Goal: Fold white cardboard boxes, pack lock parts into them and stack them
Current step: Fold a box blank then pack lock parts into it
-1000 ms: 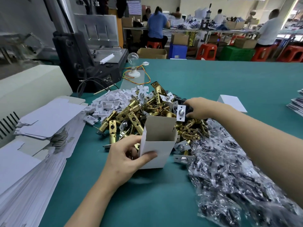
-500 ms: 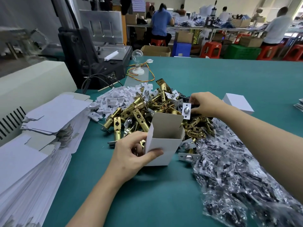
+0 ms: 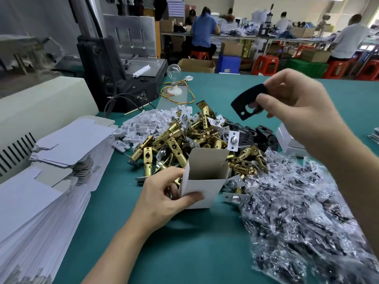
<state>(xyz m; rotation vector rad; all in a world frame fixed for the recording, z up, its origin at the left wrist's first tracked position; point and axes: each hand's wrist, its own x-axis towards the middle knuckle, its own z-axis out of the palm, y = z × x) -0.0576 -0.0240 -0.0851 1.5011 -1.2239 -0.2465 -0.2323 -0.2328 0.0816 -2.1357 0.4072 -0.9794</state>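
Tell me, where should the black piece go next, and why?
Probably down into the white box: the right hand pinches the black piece in the air, and the left hand holds the box upright with its top open.

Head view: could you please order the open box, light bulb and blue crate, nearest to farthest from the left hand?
1. open box, held by the left hand
2. light bulb, far side of table
3. blue crate, beyond the table
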